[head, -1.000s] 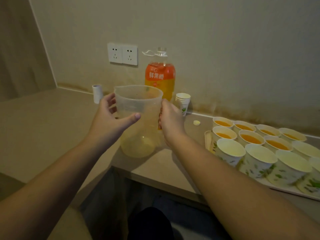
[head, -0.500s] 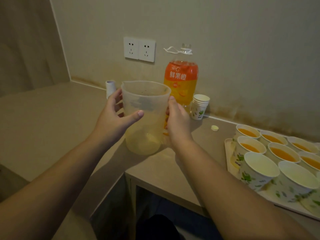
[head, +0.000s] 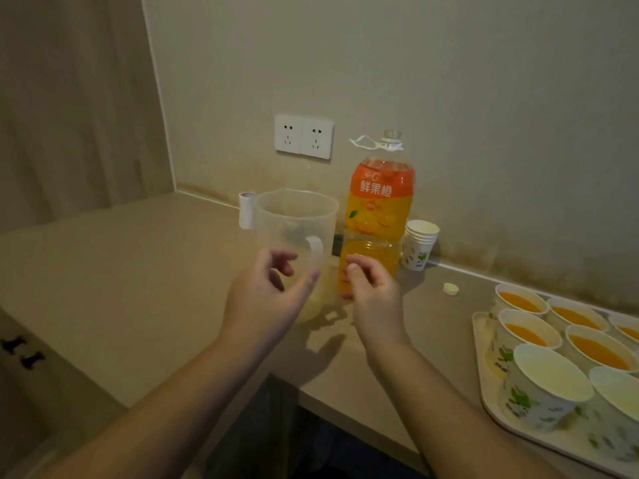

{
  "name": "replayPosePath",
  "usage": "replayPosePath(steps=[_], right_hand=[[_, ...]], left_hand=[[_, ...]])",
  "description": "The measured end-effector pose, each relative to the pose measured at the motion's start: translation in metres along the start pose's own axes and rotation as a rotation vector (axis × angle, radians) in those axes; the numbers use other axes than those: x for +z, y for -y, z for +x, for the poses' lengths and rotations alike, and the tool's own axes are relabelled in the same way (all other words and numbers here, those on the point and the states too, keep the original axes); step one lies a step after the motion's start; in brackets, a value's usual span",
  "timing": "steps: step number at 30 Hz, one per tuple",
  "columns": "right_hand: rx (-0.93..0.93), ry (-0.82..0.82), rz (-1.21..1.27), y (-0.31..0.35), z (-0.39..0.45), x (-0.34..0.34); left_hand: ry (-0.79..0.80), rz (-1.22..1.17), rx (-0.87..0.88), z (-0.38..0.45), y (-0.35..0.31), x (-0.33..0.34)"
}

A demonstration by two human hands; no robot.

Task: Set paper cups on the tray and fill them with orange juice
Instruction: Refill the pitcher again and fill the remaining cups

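A clear jug [head: 297, 243] is noted at centre frame, upright on the counter [head: 138, 271], nearly empty, its handle facing the camera. The left hand [head: 266, 299] is seen in front of it, fingers loosely spread, nothing clasped; contact with the jug cannot be told. Just right, the right hand [head: 373, 292] is seen, fingers half curled, holding nothing, the nearer one to the uncapped juice bottle [head: 380, 209] standing upright directly behind it. At right edge, cups [head: 549, 385] sit on the tray [head: 484, 392]: rear ones filled, front ones empty.
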State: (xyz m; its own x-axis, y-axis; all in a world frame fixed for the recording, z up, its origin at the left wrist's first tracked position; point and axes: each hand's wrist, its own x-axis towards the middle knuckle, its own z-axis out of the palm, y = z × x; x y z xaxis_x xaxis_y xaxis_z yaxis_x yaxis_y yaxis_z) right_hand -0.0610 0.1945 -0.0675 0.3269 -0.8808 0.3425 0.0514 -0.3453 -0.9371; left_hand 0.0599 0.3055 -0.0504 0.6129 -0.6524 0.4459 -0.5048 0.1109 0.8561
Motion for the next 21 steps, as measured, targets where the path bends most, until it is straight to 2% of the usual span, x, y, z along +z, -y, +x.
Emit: replayPosePath(steps=[2, 5, 9, 16, 21], right_hand=[[-0.032, -0.142, -0.057, -0.006, 0.007, -0.008], [-0.039, -0.278, -0.134, -0.014, 0.021, -0.017], [-0.046, -0.351, -0.193, -0.027, 0.037, -0.026], [0.079, -0.218, -0.333, -0.030, 0.067, -0.029], [0.129, -0.091, -0.105, -0.025, 0.089, -0.031]], left_hand=[[0.044, 0.080, -0.037, -0.001, -0.003, 0.009], [0.029, 0.198, -0.062, 0.005, -0.002, 0.019], [-0.036, 0.253, -0.030, 0.015, 0.004, 0.019], [-0.071, 0.119, -0.065, 0.034, 0.023, 0.005], [-0.094, 0.095, -0.110, 0.055, 0.034, -0.008]])
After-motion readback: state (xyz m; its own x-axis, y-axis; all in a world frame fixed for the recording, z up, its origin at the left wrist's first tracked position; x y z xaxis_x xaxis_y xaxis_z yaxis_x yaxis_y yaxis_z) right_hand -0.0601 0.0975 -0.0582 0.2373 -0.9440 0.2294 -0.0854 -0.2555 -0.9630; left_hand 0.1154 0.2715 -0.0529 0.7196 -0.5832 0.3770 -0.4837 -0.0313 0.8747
